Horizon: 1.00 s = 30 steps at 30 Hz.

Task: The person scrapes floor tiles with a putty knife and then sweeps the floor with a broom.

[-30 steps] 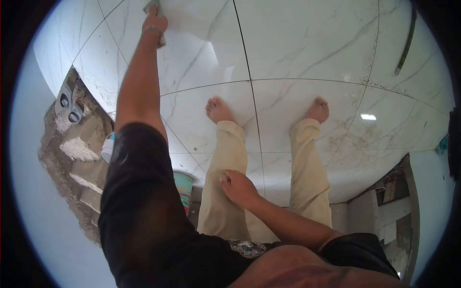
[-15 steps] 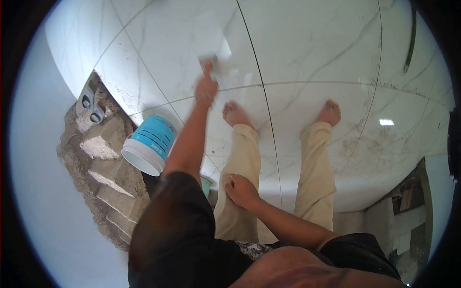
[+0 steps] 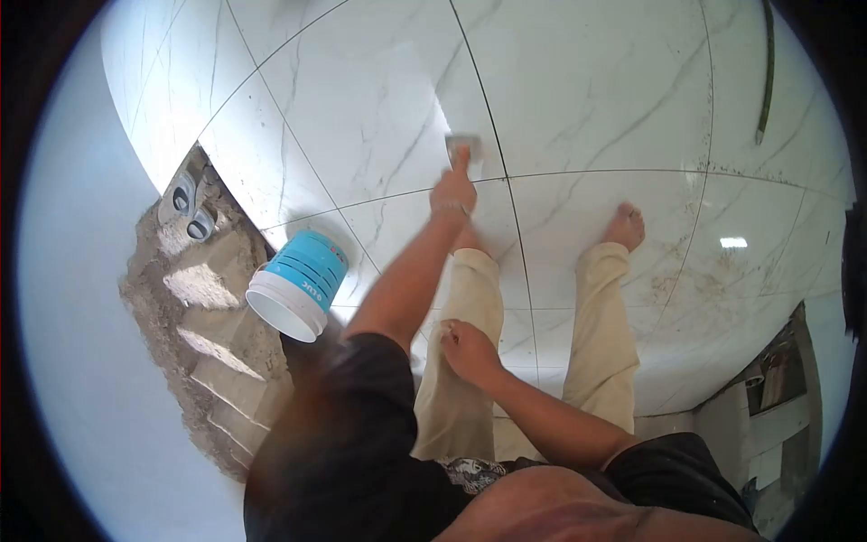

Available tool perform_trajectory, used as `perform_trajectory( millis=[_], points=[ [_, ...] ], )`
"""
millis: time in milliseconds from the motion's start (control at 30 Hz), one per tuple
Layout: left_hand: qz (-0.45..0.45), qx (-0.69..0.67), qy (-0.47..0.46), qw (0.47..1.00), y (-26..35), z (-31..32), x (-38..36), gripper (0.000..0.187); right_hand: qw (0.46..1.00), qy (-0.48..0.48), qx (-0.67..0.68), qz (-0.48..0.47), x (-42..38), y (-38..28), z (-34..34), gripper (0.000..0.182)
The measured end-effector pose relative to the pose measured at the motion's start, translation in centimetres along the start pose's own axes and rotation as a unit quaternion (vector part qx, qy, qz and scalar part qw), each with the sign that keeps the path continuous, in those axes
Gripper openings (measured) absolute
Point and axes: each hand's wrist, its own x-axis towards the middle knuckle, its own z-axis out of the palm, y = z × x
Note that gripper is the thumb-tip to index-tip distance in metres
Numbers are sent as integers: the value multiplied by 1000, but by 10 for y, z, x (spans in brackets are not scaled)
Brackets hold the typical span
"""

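Gripping flat grey tool (image 3: 462, 143) in left hand (image 3: 453, 191), head view, finger reaching onto its back; too blurred to tell exact tool type or full grip. Holding tool at glossy grey-veined tile floor (image 3: 596, 81), just beyond left foot (image 3: 467, 238), near dark joint line. Keeping right hand (image 3: 471, 352) curled closed against left knee of beige trousers (image 3: 461, 388); can't tell if anything inside. Wearing band (image 3: 454, 208) at left wrist. Standing right foot (image 3: 626, 226) bare on tiles, well apart from left foot, near brownish smudges (image 3: 691, 271). Also showing: blue-and-white bucket (image 3: 307, 271) beside left forearm, white rim toward lower left of view; pair of sandals (image 3: 191, 212) on rough ground beside dusty steps (image 3: 226, 343); long thin strip (image 3: 767, 81) far right on tiles.
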Motion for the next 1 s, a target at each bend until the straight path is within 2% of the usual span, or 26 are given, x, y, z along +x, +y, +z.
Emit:
perform_trajectory(
  millis=[33, 67, 100, 167, 200, 267, 300, 367, 433, 500, 567, 633, 667, 700, 767, 800, 900, 933, 967, 1000],
  points=[
    [-52, -18, -72, 996, 4, 2, -21, 74, 1000, -5, -5, 2, -2, -2, 1, 36],
    [-58, -22, -76, 995, -3, 8, -18, 74, 999, -37, -30, 20, -5, -2, 4, 37],
    [-81, -47, -44, 995, -11, 9, -9, 74, 995, -69, -54, 39, -6, 0, 7, 37],
    [-99, -124, 26, 987, -32, -6, 23, 73, 996, -64, -50, 34, -10, 12, 18, 37],
    [-79, -165, 65, 981, -44, -35, 53, 72, 997, -52, -45, 19, -10, 19, 21, 38],
    [-29, -160, 218, 962, -82, -95, 132, 61, 997, -52, -37, 34, -8, 21, 20, 37],
    [-14, -152, 245, 957, -101, -132, 167, 62, 997, -54, -24, 44, -8, 20, 19, 37],
    [-10, -164, 207, 964, -101, -216, 189, 64, 997, -56, -26, 46, -11, 15, 12, 37],
    [0, -178, 170, 969, -84, -249, 185, 67, 997, -52, -24, 43, -7, 12, 7, 36],
    [20, -171, 146, 974, -72, -230, 179, 70, 995, -53, -50, 62, -1, 10, -3, 36],
    [59, -128, 122, 982, -84, -168, 180, 73, 997, -24, -54, 59, 7, 9, -7, 36],
    [79, -89, 88, 989, -93, -68, 124, 76, 998, -7, -50, 47, 6, 7, -2, 36],
    [66, -91, 66, 991, -94, -29, 93, 77, 998, -8, -61, 34, 4, 7, 1, 36],
    [33, -88, 86, 992, -95, -1, 52, 85, 997, -5, -75, 18, 7, 6, 2, 36],
    [-100, -213, 1, 972, -94, 5, 0, 84, 996, -24, -76, 26, 9, 6, 9, 36],
    [-106, -221, -3, 970, -101, 11, 4, 84, 995, -42, -72, 48, 5, 9, 12, 36],
    [-201, -241, 123, 942, -162, 39, 54, 87, 992, -64, -92, 66, 4, -2, 8, 35],
    [-238, -363, 195, 880, -198, 51, 83, 75, 991, -66, -98, 69, 7, 0, 7, 35],
    [-240, -367, 195, 877, -213, 44, 99, 75, 990, -63, -98, 84, 10, 2, 7, 35],
    [-166, -135, 74, 974, -223, 32, 104, 54, 988, -63, -97, 101, 8, 3, 6, 34]
  ],
)
